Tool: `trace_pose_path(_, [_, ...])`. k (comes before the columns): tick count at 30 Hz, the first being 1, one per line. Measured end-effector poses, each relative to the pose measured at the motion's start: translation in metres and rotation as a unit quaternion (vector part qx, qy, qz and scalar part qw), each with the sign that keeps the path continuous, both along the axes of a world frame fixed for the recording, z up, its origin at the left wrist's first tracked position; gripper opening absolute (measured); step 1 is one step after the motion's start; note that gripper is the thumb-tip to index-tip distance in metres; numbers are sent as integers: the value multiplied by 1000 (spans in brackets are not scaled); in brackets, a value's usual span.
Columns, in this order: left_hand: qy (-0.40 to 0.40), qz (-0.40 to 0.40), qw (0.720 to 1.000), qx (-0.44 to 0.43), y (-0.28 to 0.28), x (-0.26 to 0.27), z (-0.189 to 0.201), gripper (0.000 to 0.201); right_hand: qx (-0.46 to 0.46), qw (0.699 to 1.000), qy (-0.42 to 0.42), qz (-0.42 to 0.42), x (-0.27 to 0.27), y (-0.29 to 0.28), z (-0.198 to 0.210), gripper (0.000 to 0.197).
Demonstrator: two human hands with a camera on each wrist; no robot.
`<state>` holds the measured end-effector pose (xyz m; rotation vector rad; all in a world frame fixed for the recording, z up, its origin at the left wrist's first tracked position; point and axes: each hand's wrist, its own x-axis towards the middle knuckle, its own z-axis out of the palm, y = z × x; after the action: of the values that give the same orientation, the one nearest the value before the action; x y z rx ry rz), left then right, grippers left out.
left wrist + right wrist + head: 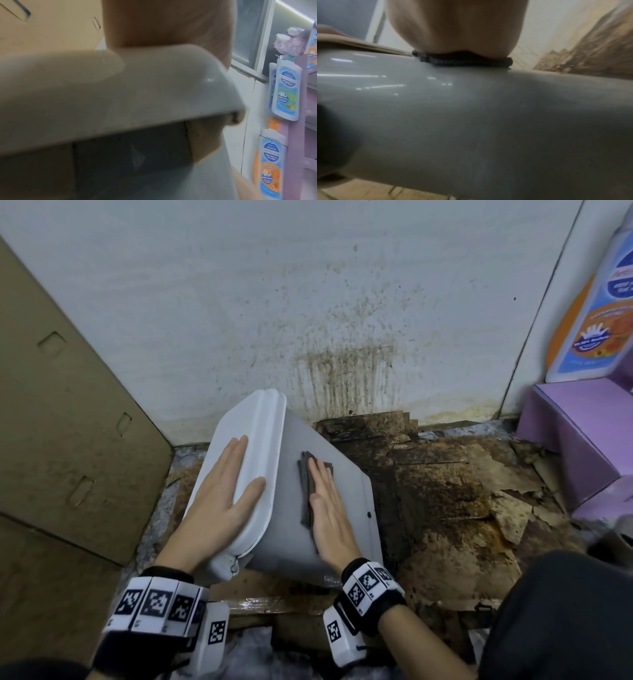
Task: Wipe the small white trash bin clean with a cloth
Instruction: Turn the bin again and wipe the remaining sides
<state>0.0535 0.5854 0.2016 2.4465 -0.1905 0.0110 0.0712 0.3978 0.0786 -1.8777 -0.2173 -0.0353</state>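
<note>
A small white trash bin [346, 508] is tipped over to the left on the floor, with one flat side facing up. Its lid [260, 446] faces left. My left hand [226, 491] lies flat on the lid with straight fingers. My right hand [325, 501] presses a folded dark grey cloth [306, 494] flat onto the bin's upturned side. In the right wrist view the cloth [462, 61] is squeezed between my palm and the glossy bin wall [479, 121]. The left wrist view shows the lid's rim [102, 88] up close under my hand.
A stained white wall [342, 320] stands right behind the bin. Dirty, torn cardboard [445, 491] covers the floor to the right. A large cardboard box [61, 405] is on the left. A purple display stand [575, 433] with a soap bottle [596, 313] is at the far right.
</note>
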Motion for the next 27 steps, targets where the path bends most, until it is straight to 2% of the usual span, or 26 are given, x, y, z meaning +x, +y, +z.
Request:
trace_pose_path(7, [-1,5,1000,-10,-1,0,0,84,10,987,124,-106,-17,-39,-71,54])
trace_pose_path(11, [-4,-1,1000,-1,-9,-2,3,79,37,975,160,-152,-21,-38,-75,63])
trace_pose_path(14, [-10,-4,1000,8,-12,-1,3,81,31,969,176,-171,-19,-27,-63,57])
trace_pose_path(18, [-10,0,1000,15,-12,1,2,82,51,978,134,-153,-24,3,-22,59])
trace_pose_path(22, [-13,-4,1000,8,-9,2,0,89,58,994,31,-87,-44,36,30,58])
trace_pose_path(24, [-15,-2,1000,9,-7,2,-1,89,51,996,-7,-70,-53,41,37,55])
trace_pose_path(27, [-17,0,1000,10,-10,2,0,90,12,995,-59,-77,-56,32,24,54])
